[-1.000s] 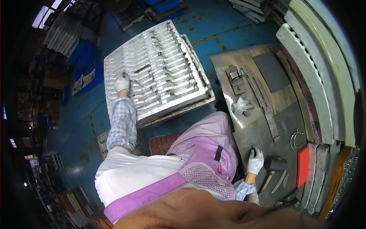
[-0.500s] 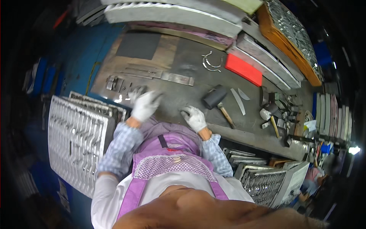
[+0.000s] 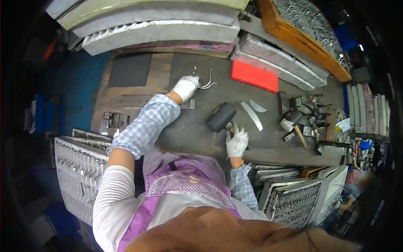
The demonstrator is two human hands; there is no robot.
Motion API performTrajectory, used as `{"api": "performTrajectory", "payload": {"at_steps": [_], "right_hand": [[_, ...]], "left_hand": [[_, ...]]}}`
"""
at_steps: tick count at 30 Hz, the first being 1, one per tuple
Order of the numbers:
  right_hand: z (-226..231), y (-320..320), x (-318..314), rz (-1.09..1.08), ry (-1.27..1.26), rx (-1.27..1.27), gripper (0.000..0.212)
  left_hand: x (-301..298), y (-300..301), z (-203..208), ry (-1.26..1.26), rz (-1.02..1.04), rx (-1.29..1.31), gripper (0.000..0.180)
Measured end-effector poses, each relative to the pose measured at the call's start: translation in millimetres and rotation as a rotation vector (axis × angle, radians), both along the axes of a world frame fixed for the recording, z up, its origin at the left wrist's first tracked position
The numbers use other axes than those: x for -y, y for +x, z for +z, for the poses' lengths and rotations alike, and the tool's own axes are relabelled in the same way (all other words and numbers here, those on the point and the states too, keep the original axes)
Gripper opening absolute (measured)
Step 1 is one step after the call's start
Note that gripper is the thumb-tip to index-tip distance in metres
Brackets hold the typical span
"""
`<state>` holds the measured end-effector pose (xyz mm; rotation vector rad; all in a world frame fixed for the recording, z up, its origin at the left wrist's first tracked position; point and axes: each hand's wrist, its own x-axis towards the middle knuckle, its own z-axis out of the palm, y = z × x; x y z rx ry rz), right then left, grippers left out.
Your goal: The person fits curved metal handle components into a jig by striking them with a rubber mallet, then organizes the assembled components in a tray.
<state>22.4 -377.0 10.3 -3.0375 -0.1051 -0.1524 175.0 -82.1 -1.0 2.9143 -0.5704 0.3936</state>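
Note:
My left hand (image 3: 185, 87), in a white glove, reaches far across the dark metal workbench (image 3: 189, 126). Its fingers curl onto the ends of some thin curved metal pieces (image 3: 207, 83). A flat metal strip (image 3: 138, 101) lies under my checked sleeve. My right hand (image 3: 236, 142), also gloved, is close to my body and grips the handle of a black mallet (image 3: 221, 116). The mallet's head rests on the bench just beyond the fingers.
A red block (image 3: 254, 76), two curved metal blades (image 3: 252, 114) and a second hammer (image 3: 291, 120) lie to the right among small tools. Trays of metal parts stand at left (image 3: 77, 168) and lower right (image 3: 294, 201). Grey moulds (image 3: 159, 29) and a wooden crate (image 3: 302, 40) line the back. Another person (image 3: 357, 180) is at far right.
I turned from the parts tray at my left to face the bench. My left hand has stretched forward to the curved pieces, and my right hand has closed on the mallet handle.

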Motion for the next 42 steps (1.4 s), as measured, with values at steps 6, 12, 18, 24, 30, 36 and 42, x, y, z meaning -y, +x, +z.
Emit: {"api": "performTrajectory", "payload": {"at_steps": [6, 12, 18, 24, 30, 36, 42], "right_hand": [[19, -11, -30, -0.179, 0.671, -0.262, 0.033], [-18, -53, -37, -0.214, 0.850, -0.439, 0.026], [-31, -52, -28, -0.113, 0.889, -0.429, 0.022], [-33, -53, -27, -0.169, 0.806, -0.487, 0.028], [-40, -47, -24, 0.019, 0.526, -0.407, 0.026], [114, -24, -84, 0.089, 1.026, -0.391, 0.036], [59, -31, -74, 0.370, 1.004, -0.328, 0.047]], "left_hand": [[-58, -48, 66, -0.187, 0.075, -0.047, 0.020], [-35, -153, 99, -0.116, 0.154, -0.185, 0.027], [-47, -190, 23, -0.531, 0.277, -0.104, 0.028], [-53, -172, 9, -0.238, 0.263, -0.125, 0.022], [-63, -166, 18, -0.373, 0.052, -0.077, 0.014], [-81, -202, -15, -1.474, 0.061, -0.490, 0.027], [-76, -197, -10, -1.011, 0.133, -0.351, 0.022]]}}
